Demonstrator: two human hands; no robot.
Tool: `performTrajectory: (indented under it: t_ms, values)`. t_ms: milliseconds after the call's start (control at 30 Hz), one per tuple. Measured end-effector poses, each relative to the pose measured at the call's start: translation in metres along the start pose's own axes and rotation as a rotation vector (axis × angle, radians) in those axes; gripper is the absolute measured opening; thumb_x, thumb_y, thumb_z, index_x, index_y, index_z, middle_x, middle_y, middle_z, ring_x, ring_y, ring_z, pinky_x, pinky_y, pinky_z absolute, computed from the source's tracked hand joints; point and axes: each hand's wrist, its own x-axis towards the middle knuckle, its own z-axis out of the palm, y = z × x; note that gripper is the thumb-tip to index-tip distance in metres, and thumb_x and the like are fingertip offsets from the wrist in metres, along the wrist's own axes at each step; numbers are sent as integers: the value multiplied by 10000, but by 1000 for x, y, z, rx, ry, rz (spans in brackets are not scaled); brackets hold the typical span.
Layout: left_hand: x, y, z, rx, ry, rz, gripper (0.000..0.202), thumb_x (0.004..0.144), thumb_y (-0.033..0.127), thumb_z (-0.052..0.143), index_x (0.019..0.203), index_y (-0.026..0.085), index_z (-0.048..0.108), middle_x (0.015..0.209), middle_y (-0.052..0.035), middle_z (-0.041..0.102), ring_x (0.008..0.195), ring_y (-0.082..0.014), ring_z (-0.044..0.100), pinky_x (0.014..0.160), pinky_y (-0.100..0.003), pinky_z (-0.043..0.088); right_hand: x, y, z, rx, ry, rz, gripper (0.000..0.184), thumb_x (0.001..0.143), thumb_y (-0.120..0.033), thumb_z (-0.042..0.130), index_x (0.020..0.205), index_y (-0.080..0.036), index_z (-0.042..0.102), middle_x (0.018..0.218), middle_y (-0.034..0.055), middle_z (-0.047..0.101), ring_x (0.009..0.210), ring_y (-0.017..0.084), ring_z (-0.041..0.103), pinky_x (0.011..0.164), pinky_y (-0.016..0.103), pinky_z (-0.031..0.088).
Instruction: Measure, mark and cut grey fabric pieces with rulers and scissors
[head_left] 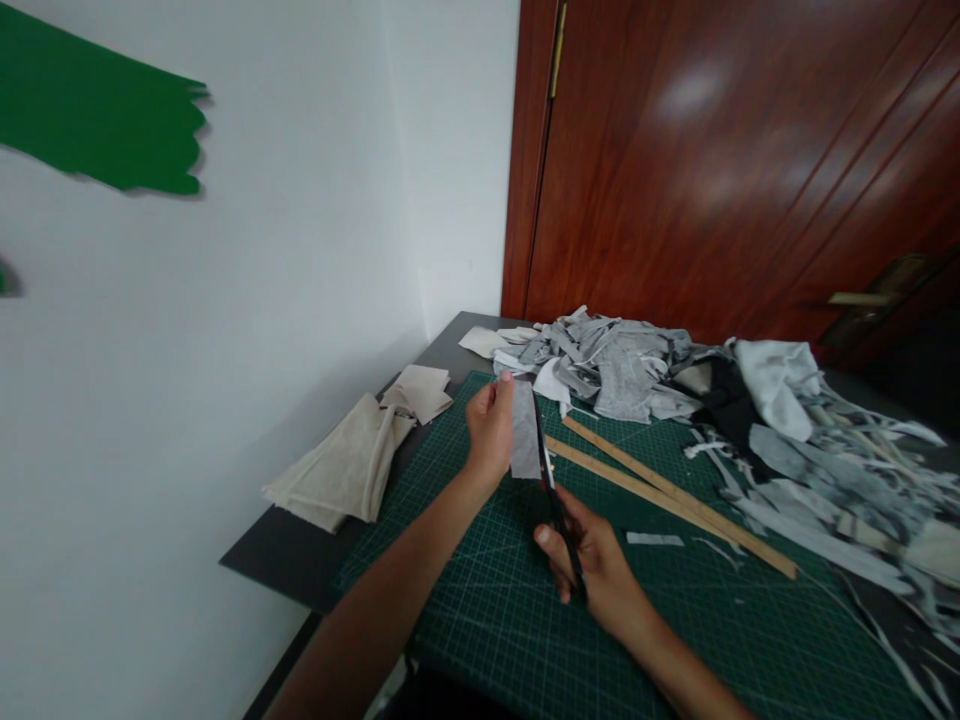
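A grey strip of fabric (526,440) hangs from my left hand (491,425), pinched near its upper left edge between thumb and fingers. My right hand (592,560) is wrapped round the handles of black scissors (556,515). Their blades point up and away from me, along the right edge of the strip. Whether the blades are parted is hard to make out. Both hands are raised over a green cutting mat (480,610) with a printed grid.
Two wooden rulers (675,498) lie crossing on the mat, near a small grey scrap (654,539). Heaped grey fabric pieces (615,365) sit at the back, with more scraps (840,470) on the right. Folded cream cloth (345,465) rests at the left, beside the white wall (300,250).
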Motion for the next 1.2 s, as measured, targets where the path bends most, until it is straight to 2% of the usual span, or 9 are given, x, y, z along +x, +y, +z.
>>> performTrajectory:
  t_ms: [100,233,400,500,667,833,933,1067,1200]
  values:
    - [6,7,0,-153,-7,-195,572,754,667,803,631,195,504,572,48,490,521,-94,443,515,-235,351,0,3,-1,10,-7,-11,913,864,-695,704,1514,-92,484,526,-117,426,378,77,350,346,200,387]
    - [16,17,-3,-305,-61,-525,416,840,562,770,778,167,652,632,-7,655,589,-162,622,591,-269,474,-1,8,-1,4,-11,-16,894,877,-667,712,1518,-88,483,521,-116,429,380,75,361,353,192,392]
    - [25,21,-11,-260,-118,-665,292,853,419,793,773,160,685,652,-30,705,539,-156,617,570,-277,473,-3,7,-1,-5,-6,0,890,878,-698,686,1516,-107,499,516,-118,422,373,75,358,345,188,392]
    - [26,16,-15,-221,-136,-604,311,739,383,896,755,151,689,677,-29,711,579,-152,633,601,-272,487,-4,5,0,-16,-3,12,903,881,-715,670,1516,-97,498,494,-119,421,366,77,354,346,192,396]
    - [21,6,-15,-169,-178,-357,450,568,387,977,825,156,689,735,0,704,619,-127,614,622,-257,477,-3,6,-1,-16,16,14,908,866,-732,677,1506,-111,505,498,-114,434,369,82,363,340,196,393]
    - [16,1,-10,16,-109,-27,369,708,436,865,874,172,669,788,-2,697,679,-132,604,650,-249,466,-1,9,-4,-7,31,8,880,848,-737,700,1460,-125,539,508,-106,446,360,80,367,331,192,374]
    - [13,1,-9,188,-170,105,297,820,451,759,796,180,638,705,20,622,637,-122,534,602,-231,410,-1,8,-4,12,42,4,909,806,-763,726,1432,-128,557,514,-104,449,355,78,363,322,190,358]
    - [6,3,-8,305,-195,176,368,906,469,662,688,195,548,631,35,506,605,-120,441,568,-230,341,-1,7,-4,46,79,-18,924,784,-793,722,1410,-133,562,531,-103,453,359,78,372,321,189,351]
    - [-8,-2,-1,322,-155,169,407,894,497,688,674,202,515,634,40,468,613,-120,410,572,-235,319,-1,7,-4,66,94,-34,908,799,-802,697,1391,-133,537,557,-105,463,362,72,384,329,183,355]
